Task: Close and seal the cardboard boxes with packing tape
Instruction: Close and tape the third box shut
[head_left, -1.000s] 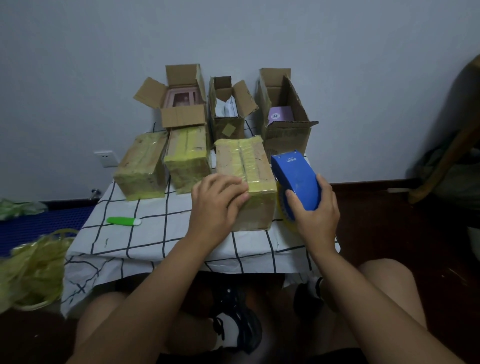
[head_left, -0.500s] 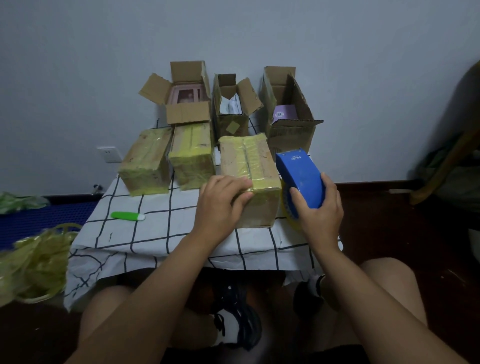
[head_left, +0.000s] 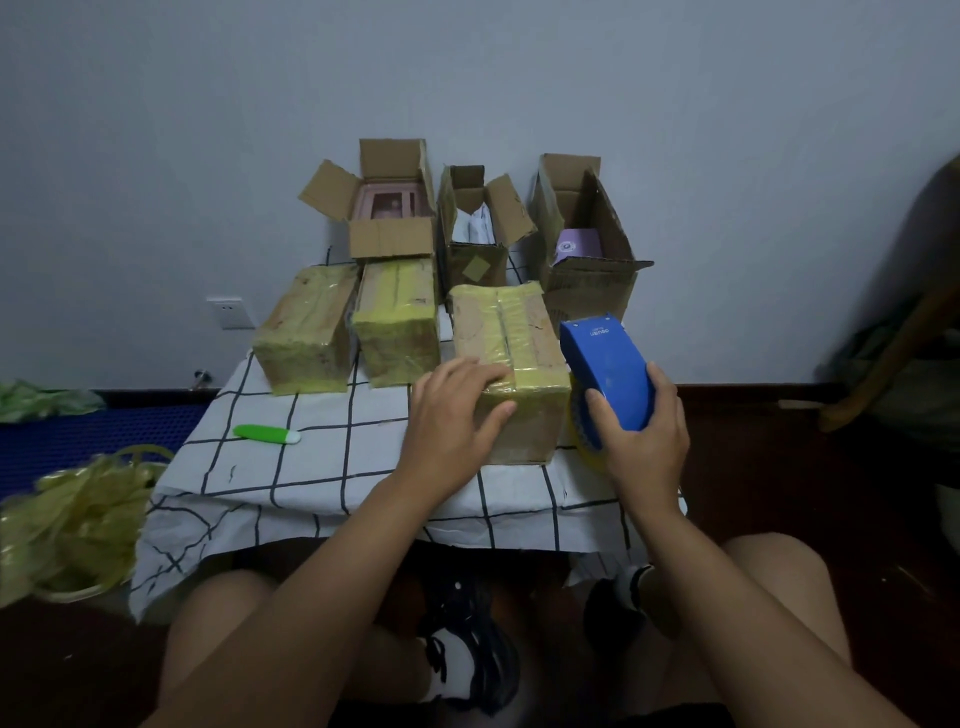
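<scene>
Your table (head_left: 322, 467), under a checked cloth, carries three open boxes (head_left: 395, 208) at the back and two taped boxes (head_left: 306, 338) in front of them. The nearest taped box (head_left: 511, 374) sits at the front right; your left hand (head_left: 452, 415) rests on its near corner, fingers together, thumb down the front. Just right, your right hand (head_left: 644, 441) grips the blue tape dispenser (head_left: 605, 371). A green cutter (head_left: 266, 434) lies left.

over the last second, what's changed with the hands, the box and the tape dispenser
Very little moved. The left hand still rests on the near taped box, its fingers spread slightly wider over the front top edge. The right hand still grips the blue tape dispenser against the box's right side. Nothing was picked up or released; the other boxes and the green utility knife stayed put.
</scene>
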